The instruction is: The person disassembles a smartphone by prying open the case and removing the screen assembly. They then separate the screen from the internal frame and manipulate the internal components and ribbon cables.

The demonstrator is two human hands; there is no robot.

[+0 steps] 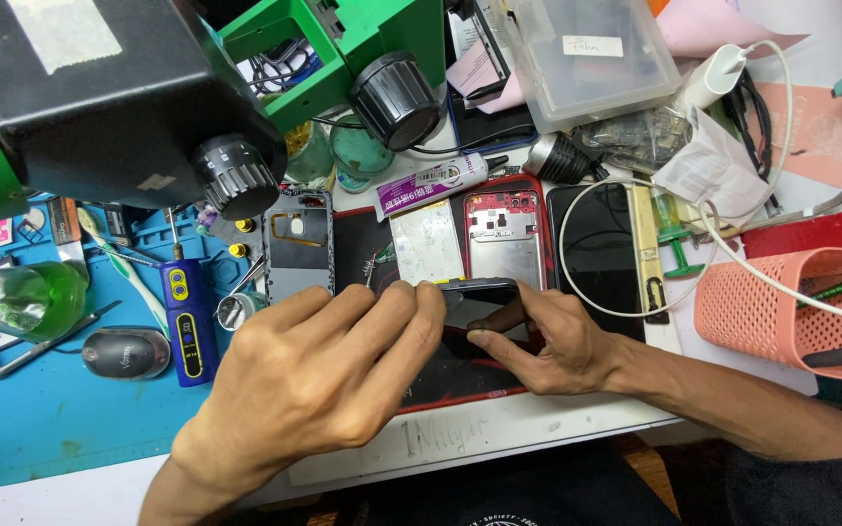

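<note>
Your left hand (319, 375) and right hand (548, 341) both pinch the dark phone (475, 292) edge-on, fingers closed on it; you seem mid-separation, so pry gently along the seam.

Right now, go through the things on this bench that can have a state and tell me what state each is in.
left hand: fingers pressed on the dark phone's edge
right hand: pinching the dark phone
dark phone: held tilted on edge over the mat
red phone frame: opened, insides showing
black screen panel: lying flat, dark
glue tube: capped, lying down
clear box: lid shut
</note>
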